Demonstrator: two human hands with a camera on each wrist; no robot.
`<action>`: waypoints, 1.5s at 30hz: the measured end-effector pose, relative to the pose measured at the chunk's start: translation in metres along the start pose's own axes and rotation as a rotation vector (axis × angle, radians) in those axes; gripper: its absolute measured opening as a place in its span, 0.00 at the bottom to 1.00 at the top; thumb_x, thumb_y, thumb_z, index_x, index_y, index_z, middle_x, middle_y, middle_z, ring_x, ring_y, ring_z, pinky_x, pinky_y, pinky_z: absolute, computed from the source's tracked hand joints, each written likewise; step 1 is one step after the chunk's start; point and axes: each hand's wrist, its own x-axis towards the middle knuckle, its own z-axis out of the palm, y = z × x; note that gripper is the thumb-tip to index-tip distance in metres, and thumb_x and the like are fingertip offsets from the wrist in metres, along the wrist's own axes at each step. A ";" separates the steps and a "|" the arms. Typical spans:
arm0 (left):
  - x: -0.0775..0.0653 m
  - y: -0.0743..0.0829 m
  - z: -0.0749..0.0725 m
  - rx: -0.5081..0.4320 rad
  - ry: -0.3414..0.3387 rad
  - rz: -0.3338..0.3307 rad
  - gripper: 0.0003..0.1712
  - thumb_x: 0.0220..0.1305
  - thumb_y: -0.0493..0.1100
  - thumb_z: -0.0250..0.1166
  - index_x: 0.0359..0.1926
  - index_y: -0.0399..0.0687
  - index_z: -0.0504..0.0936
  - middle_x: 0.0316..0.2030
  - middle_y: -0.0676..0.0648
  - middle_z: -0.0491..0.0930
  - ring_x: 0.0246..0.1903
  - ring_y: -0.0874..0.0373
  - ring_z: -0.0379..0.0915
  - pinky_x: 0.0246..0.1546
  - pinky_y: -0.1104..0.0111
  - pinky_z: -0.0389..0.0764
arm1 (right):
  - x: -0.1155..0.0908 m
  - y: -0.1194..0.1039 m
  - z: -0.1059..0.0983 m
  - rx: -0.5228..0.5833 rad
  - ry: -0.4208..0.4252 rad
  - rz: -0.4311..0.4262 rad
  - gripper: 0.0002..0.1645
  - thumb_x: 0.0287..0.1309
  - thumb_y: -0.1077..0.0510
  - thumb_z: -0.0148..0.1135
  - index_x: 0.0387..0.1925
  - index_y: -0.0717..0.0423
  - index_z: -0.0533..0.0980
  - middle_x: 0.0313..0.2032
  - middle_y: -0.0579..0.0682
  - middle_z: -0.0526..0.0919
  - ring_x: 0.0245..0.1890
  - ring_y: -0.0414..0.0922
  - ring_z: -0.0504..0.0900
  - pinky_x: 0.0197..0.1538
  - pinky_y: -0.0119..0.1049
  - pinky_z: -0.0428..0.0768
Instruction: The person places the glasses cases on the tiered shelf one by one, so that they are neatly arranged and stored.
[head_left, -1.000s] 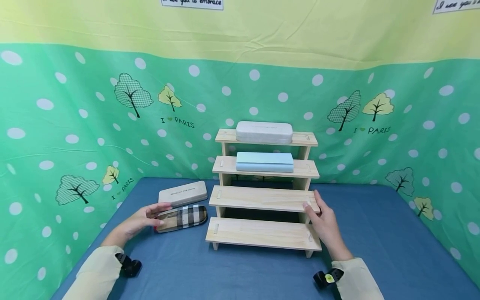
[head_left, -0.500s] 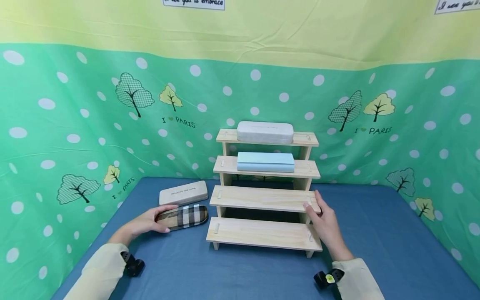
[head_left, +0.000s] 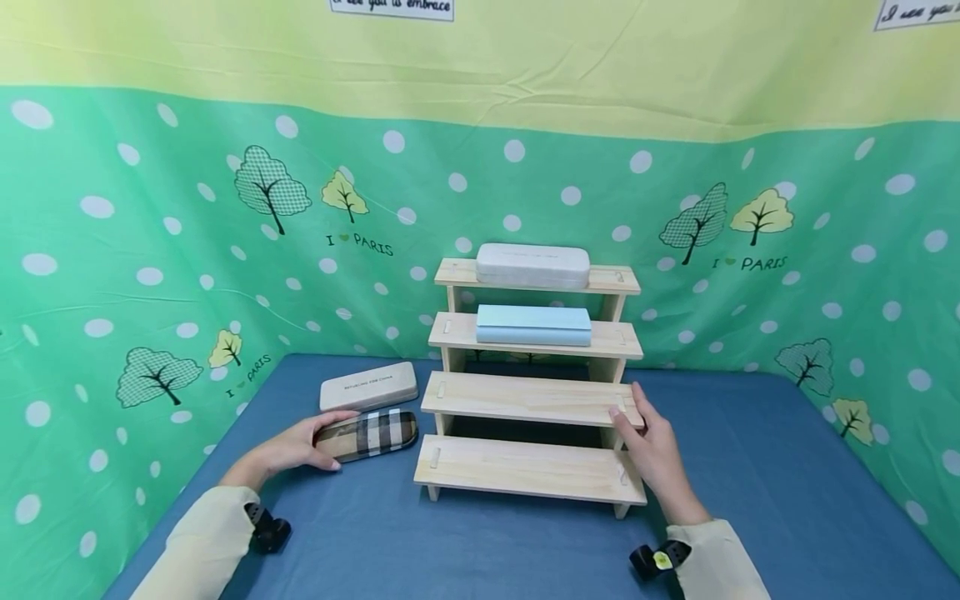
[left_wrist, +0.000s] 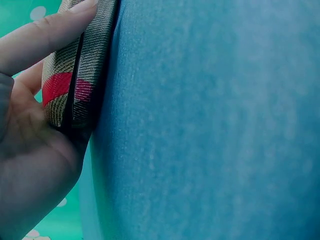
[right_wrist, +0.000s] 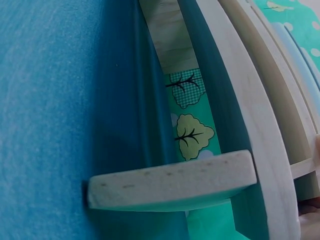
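Note:
A plaid glasses case (head_left: 378,433) in brown, black and white lies on the blue cloth, left of a stepped wooden stand (head_left: 517,397). My left hand (head_left: 288,448) grips its left end, thumb along the near side and fingers over the far side. The left wrist view shows the thumb across the seam of the case, just above a red stripe (left_wrist: 57,89). At the stand's right side, my right hand (head_left: 656,450) holds the end of the second step from the bottom, thumb on top. In the right wrist view only a sliver of that hand appears.
A pale grey glasses case (head_left: 369,387) with lettering lies right behind the plaid one. On the stand, a whitish case (head_left: 532,265) rests on the top step and a light blue case (head_left: 533,325) one step below. A green printed curtain (head_left: 480,192) hangs behind.
My left hand has moved slightly right and its thumb has gone from the top of the plaid case to the near side, closing on its end. The right hand stays on the stand.

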 end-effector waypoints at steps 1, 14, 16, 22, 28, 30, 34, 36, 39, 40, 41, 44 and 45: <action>0.000 0.000 0.000 -0.001 -0.001 0.000 0.50 0.45 0.39 0.74 0.69 0.43 0.60 0.61 0.34 0.64 0.50 0.47 0.65 0.46 0.66 0.69 | 0.000 0.000 0.000 -0.001 0.000 0.000 0.41 0.68 0.48 0.50 0.72 0.61 0.46 0.69 0.65 0.54 0.62 0.57 0.66 0.54 0.49 0.71; 0.003 -0.003 0.000 -0.020 -0.014 0.011 0.46 0.49 0.38 0.72 0.69 0.41 0.60 0.60 0.34 0.64 0.48 0.49 0.65 0.44 0.67 0.69 | 0.000 0.001 0.000 -0.005 0.003 0.009 0.41 0.67 0.48 0.51 0.72 0.60 0.46 0.69 0.65 0.55 0.62 0.58 0.67 0.54 0.50 0.72; 0.002 -0.003 0.000 -0.022 -0.016 0.011 0.46 0.50 0.38 0.71 0.69 0.41 0.61 0.60 0.34 0.64 0.47 0.49 0.66 0.44 0.68 0.70 | 0.000 0.001 0.001 -0.006 0.005 0.011 0.41 0.67 0.48 0.51 0.72 0.60 0.46 0.69 0.65 0.55 0.61 0.58 0.67 0.54 0.50 0.72; 0.002 -0.002 0.000 -0.014 0.007 0.016 0.44 0.49 0.38 0.72 0.67 0.41 0.63 0.59 0.34 0.66 0.44 0.50 0.66 0.41 0.67 0.71 | 0.001 0.001 0.001 0.002 0.005 0.005 0.41 0.67 0.48 0.51 0.72 0.60 0.46 0.69 0.64 0.55 0.62 0.57 0.67 0.54 0.50 0.72; 0.002 0.002 0.000 -0.035 0.022 0.046 0.42 0.49 0.38 0.72 0.66 0.38 0.64 0.57 0.34 0.68 0.40 0.53 0.69 0.38 0.67 0.73 | 0.001 0.001 0.001 0.005 0.007 0.005 0.41 0.67 0.48 0.51 0.72 0.61 0.46 0.69 0.64 0.54 0.62 0.57 0.66 0.55 0.50 0.71; 0.002 0.003 0.000 -0.053 0.022 0.054 0.41 0.50 0.37 0.71 0.65 0.37 0.64 0.55 0.34 0.68 0.39 0.54 0.69 0.38 0.66 0.73 | 0.000 0.002 0.002 0.006 0.007 0.005 0.42 0.67 0.48 0.51 0.72 0.61 0.46 0.69 0.64 0.54 0.63 0.57 0.66 0.55 0.50 0.71; 0.000 0.003 0.000 -0.085 0.021 0.060 0.39 0.51 0.36 0.69 0.64 0.37 0.65 0.50 0.36 0.70 0.38 0.55 0.70 0.36 0.66 0.75 | 0.000 0.001 0.002 0.016 0.007 0.010 0.42 0.67 0.48 0.51 0.72 0.61 0.46 0.69 0.64 0.54 0.63 0.57 0.65 0.56 0.50 0.70; 0.000 0.004 0.001 -0.090 0.017 0.070 0.38 0.52 0.36 0.69 0.64 0.36 0.66 0.48 0.36 0.70 0.37 0.55 0.71 0.35 0.65 0.75 | 0.000 0.001 0.002 0.020 0.006 0.012 0.42 0.67 0.48 0.51 0.72 0.61 0.46 0.69 0.64 0.54 0.63 0.57 0.65 0.56 0.51 0.70; 0.000 0.005 0.001 -0.091 0.019 0.076 0.38 0.52 0.36 0.68 0.64 0.37 0.66 0.48 0.36 0.71 0.36 0.55 0.71 0.35 0.66 0.76 | 0.000 0.000 0.001 0.024 0.003 0.013 0.42 0.67 0.47 0.51 0.72 0.60 0.46 0.69 0.64 0.54 0.63 0.57 0.65 0.56 0.51 0.70; 0.000 0.006 0.001 -0.093 0.019 0.082 0.37 0.52 0.36 0.68 0.64 0.36 0.66 0.48 0.36 0.71 0.37 0.55 0.71 0.35 0.66 0.76 | 0.000 0.000 0.001 0.025 0.002 0.013 0.42 0.67 0.47 0.51 0.72 0.60 0.46 0.69 0.64 0.54 0.63 0.57 0.65 0.56 0.51 0.69; 0.000 0.006 0.001 -0.098 0.019 0.087 0.37 0.52 0.36 0.68 0.64 0.35 0.66 0.48 0.35 0.71 0.36 0.55 0.71 0.35 0.66 0.76 | 0.000 0.000 0.001 0.025 0.001 0.013 0.42 0.67 0.47 0.51 0.72 0.60 0.46 0.69 0.64 0.54 0.63 0.57 0.65 0.56 0.50 0.69; 0.001 0.007 0.000 -0.108 0.025 0.096 0.37 0.52 0.36 0.67 0.64 0.33 0.65 0.47 0.35 0.71 0.37 0.55 0.71 0.35 0.66 0.76 | 0.000 0.000 0.001 0.028 -0.001 0.013 0.42 0.67 0.47 0.50 0.72 0.60 0.45 0.69 0.64 0.53 0.64 0.57 0.64 0.57 0.50 0.69; 0.001 0.007 0.000 -0.107 0.031 0.098 0.37 0.53 0.36 0.67 0.64 0.33 0.65 0.47 0.35 0.71 0.37 0.55 0.71 0.35 0.66 0.76 | 0.000 0.000 0.002 0.028 0.000 0.013 0.42 0.67 0.47 0.50 0.72 0.60 0.45 0.69 0.64 0.53 0.64 0.57 0.64 0.57 0.50 0.69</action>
